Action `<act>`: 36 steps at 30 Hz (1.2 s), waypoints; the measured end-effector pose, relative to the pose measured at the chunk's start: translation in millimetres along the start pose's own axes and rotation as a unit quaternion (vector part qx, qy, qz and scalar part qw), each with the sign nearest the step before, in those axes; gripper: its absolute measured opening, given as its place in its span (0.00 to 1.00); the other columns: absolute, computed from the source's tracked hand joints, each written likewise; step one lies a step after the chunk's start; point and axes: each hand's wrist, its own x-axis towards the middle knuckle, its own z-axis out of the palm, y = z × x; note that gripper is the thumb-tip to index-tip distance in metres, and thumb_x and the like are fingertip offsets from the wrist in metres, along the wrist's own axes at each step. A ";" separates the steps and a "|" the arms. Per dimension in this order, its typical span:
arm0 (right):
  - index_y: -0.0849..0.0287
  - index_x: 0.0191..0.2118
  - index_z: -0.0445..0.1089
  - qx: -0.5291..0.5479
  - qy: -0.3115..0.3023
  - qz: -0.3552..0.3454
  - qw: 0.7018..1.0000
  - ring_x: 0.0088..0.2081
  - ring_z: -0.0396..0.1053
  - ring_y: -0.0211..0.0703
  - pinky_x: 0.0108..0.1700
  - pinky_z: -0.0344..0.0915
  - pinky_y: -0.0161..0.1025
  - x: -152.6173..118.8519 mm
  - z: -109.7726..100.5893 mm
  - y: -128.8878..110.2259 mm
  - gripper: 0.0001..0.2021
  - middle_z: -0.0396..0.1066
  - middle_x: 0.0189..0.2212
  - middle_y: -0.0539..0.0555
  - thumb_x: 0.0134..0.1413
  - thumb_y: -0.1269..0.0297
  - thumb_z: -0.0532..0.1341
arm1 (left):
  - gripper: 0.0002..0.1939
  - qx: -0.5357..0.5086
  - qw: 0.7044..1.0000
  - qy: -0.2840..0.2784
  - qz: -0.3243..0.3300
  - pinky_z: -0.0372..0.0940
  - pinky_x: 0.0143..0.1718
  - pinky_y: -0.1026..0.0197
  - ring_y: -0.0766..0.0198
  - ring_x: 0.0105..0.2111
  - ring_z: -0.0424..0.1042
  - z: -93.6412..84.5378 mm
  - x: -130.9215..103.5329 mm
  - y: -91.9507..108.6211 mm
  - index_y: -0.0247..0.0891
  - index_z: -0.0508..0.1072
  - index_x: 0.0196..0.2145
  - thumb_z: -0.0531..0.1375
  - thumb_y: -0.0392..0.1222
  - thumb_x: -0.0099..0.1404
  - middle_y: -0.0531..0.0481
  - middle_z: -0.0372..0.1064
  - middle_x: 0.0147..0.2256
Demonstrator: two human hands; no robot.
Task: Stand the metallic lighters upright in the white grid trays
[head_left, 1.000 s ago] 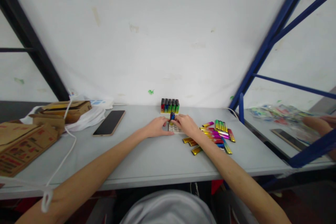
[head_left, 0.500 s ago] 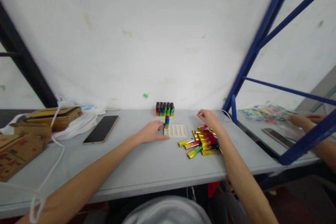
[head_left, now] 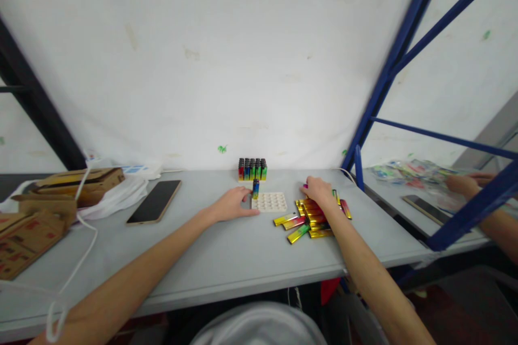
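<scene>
A white tray (head_left: 272,202) with rows of round holes lies on the grey table. One blue lighter-like tube (head_left: 256,189) stands upright at its back left corner. My left hand (head_left: 233,204) rests at the tray's left edge, thumb and fingers apart, holding nothing. My right hand (head_left: 319,192) is at the top of a pile of shiny yellow, red and green tubes (head_left: 314,216), its fingers closed round a pinkish piece. Behind the tray, a block of upright black-topped tubes (head_left: 252,169) stands near the wall.
A dark phone (head_left: 155,202) lies to the left, beside white plastic and cardboard boxes (head_left: 42,229). A blue metal frame (head_left: 374,102) rises at the right. Beyond it are another person's hands (head_left: 465,184), a second phone (head_left: 427,210) and plastic packets (head_left: 408,171).
My right hand has come down onto the upper part of the pile and its fingers have closed on a piece. My left hand stays beside the tray. The view has shifted slightly.
</scene>
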 end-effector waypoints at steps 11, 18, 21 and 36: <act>0.59 0.38 0.70 0.277 0.086 -0.141 0.947 0.33 0.75 0.43 0.42 0.68 0.39 20.8 6.2 -8.9 0.12 0.77 0.32 0.56 0.69 0.57 0.56 | 0.30 -0.005 1.000 -0.001 -0.002 0.62 0.37 0.57 0.55 0.34 0.70 -2.2 -0.6 2.5 0.38 0.73 0.36 0.64 0.71 0.58 0.48 0.70 0.33; 0.55 0.41 0.65 0.503 0.028 -0.190 0.843 0.22 0.61 0.37 0.26 0.59 0.33 -3.4 2.5 -44.3 0.20 0.64 0.23 0.43 0.68 0.43 0.51 | 0.29 0.002 1.000 -0.004 0.001 0.62 0.37 0.58 0.55 0.34 0.70 -3.1 -1.1 4.5 0.38 0.73 0.37 0.65 0.69 0.59 0.48 0.70 0.34; 0.56 0.34 0.66 0.441 0.078 -0.218 0.867 0.27 0.63 0.39 0.31 0.59 0.35 -13.0 1.5 -56.4 0.22 0.65 0.24 0.47 0.67 0.42 0.52 | 0.29 0.010 1.000 -0.004 0.002 0.63 0.37 0.57 0.54 0.35 0.71 -2.5 -1.2 4.1 0.37 0.73 0.38 0.64 0.69 0.60 0.47 0.71 0.35; 0.55 0.20 0.57 0.356 0.135 -0.212 0.900 0.24 0.55 0.37 0.30 0.47 0.37 -34.0 4.9 -83.4 0.17 0.55 0.17 0.46 0.60 0.59 0.54 | 0.33 -0.007 1.000 0.007 0.004 0.64 0.39 0.56 0.53 0.35 0.71 0.6 -0.7 1.2 0.36 0.76 0.44 0.65 0.70 0.59 0.46 0.72 0.35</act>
